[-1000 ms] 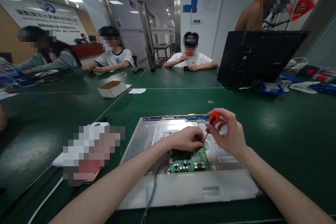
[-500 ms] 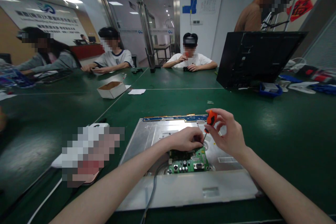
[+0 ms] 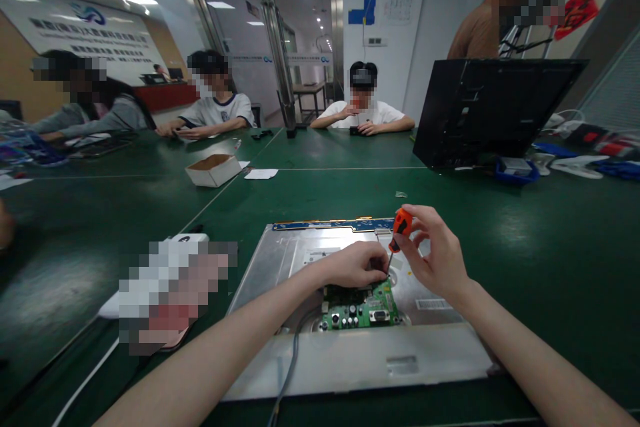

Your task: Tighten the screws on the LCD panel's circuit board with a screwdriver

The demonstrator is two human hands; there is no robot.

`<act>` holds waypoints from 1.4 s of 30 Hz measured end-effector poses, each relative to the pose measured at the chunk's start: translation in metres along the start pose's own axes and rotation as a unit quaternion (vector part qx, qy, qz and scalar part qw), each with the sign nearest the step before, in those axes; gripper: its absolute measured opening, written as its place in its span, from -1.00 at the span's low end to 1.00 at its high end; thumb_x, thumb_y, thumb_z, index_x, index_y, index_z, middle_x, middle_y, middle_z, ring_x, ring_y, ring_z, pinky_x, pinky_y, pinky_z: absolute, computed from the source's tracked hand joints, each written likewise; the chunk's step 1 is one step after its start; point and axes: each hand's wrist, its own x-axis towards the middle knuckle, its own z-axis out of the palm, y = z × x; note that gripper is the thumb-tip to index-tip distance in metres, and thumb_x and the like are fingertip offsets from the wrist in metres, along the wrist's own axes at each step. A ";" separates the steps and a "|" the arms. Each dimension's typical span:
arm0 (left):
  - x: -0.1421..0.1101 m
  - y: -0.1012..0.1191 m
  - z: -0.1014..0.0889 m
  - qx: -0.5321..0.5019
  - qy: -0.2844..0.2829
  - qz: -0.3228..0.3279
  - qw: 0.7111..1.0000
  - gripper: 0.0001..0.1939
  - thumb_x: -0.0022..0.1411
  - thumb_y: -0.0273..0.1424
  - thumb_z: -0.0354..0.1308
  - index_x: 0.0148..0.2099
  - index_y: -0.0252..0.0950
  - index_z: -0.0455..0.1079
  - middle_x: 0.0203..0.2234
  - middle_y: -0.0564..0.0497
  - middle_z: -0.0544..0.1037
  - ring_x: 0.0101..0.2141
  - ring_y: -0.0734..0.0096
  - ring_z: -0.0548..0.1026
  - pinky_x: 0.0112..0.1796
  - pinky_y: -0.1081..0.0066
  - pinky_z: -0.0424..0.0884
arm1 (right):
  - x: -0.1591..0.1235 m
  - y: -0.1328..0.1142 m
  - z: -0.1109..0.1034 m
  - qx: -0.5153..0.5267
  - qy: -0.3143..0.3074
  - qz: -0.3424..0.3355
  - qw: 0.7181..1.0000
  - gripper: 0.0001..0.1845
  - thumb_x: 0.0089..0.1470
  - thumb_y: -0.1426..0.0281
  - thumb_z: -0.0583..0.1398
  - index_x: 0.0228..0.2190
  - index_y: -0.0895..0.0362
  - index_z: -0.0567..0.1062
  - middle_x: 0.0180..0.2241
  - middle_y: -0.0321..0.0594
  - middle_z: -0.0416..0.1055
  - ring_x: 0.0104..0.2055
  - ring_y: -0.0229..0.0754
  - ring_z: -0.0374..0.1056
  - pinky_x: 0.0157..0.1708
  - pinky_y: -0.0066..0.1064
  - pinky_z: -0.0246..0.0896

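Observation:
My right hand (image 3: 436, 250) grips an orange and black screwdriver (image 3: 401, 223) by its handle, shaft slanting down to the left. The shaft's lower end meets the upper right corner of a green circuit board (image 3: 385, 303). My left hand (image 3: 357, 264) is closed at that corner, thumb and fingers pinched round the screwdriver's tip; what they hold is hidden. The board sits on the silver metal back of a display panel (image 3: 440, 353), and my left hand covers part of it. A blue circuit strip (image 3: 330, 227) runs along the panel's far edge.
A grey cable (image 3: 294, 353) runs from the board towards me. Blurred-out phone-like items (image 3: 173, 300) lie to the left. Farther off are a small open box (image 3: 213, 171), a black monitor (image 3: 490, 113) and a blue tray (image 3: 516, 172). Several people are around the green table (image 3: 320, 190).
The screwdriver handle has turned slightly in my right hand's fingers, showing a different side of its orange and black pattern. My left hand stays put.

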 end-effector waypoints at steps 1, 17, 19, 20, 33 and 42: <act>0.000 0.000 0.000 -0.004 0.000 0.000 1.000 -0.93 0.14 -0.56 0.22 -0.32 -0.33 0.40 -0.45 0.07 0.46 -0.41 0.42 0.40 -0.36 0.48 0.29 | 0.001 -0.001 -0.001 -0.001 -0.004 -0.003 1.000 -0.58 0.27 0.46 0.12 0.13 -0.02 0.23 -0.15 -0.18 0.41 -0.44 -0.32 0.41 -0.59 -0.52 0.35; 0.000 0.001 -0.001 -0.004 -0.007 -0.005 1.000 -0.94 0.13 -0.53 0.20 -0.33 -0.32 0.38 -0.46 0.07 0.43 -0.42 0.43 0.37 -0.38 0.48 0.26 | -0.003 0.004 0.003 -0.028 0.039 0.008 0.999 -0.55 0.17 0.36 0.26 0.02 0.00 0.21 -0.32 -0.33 0.37 -0.55 -0.34 0.32 -0.66 -0.55 0.28; 0.000 0.000 -0.001 -0.007 -0.005 -0.001 1.000 -0.94 0.14 -0.52 0.20 -0.34 -0.32 0.37 -0.46 0.08 0.42 -0.43 0.43 0.36 -0.39 0.48 0.26 | -0.001 0.002 0.002 -0.021 0.032 -0.006 0.999 -0.58 0.19 0.41 0.23 0.03 -0.01 0.23 -0.27 -0.29 0.37 -0.51 -0.34 0.34 -0.65 -0.56 0.28; 0.000 0.000 -0.001 -0.008 -0.005 -0.001 1.000 -0.94 0.14 -0.52 0.20 -0.34 -0.32 0.36 -0.47 0.08 0.42 -0.43 0.43 0.35 -0.39 0.48 0.25 | 0.001 0.001 0.001 -0.018 0.027 -0.011 0.999 -0.58 0.20 0.42 0.22 0.04 -0.02 0.24 -0.25 -0.28 0.37 -0.49 -0.34 0.35 -0.65 -0.56 0.29; 0.000 0.000 0.000 -0.008 -0.002 -0.010 1.000 -0.91 0.14 -0.55 0.23 -0.32 -0.33 0.38 -0.47 0.08 0.42 -0.43 0.43 0.36 -0.38 0.48 0.25 | -0.001 0.000 0.001 -0.009 0.010 0.017 1.000 -0.56 0.23 0.40 0.16 0.11 0.01 0.21 -0.27 -0.25 0.44 -0.50 -0.30 0.40 -0.64 -0.52 0.32; 0.000 0.004 -0.001 0.028 -0.001 0.028 0.999 -0.90 0.12 -0.59 0.20 -0.36 -0.32 0.37 -0.47 0.09 0.41 -0.44 0.45 0.33 -0.40 0.49 0.24 | -0.005 0.004 0.003 -0.006 0.026 0.051 0.998 -0.51 0.16 0.33 0.25 0.03 0.02 0.16 -0.34 -0.29 0.49 -0.57 -0.29 0.37 -0.65 -0.51 0.28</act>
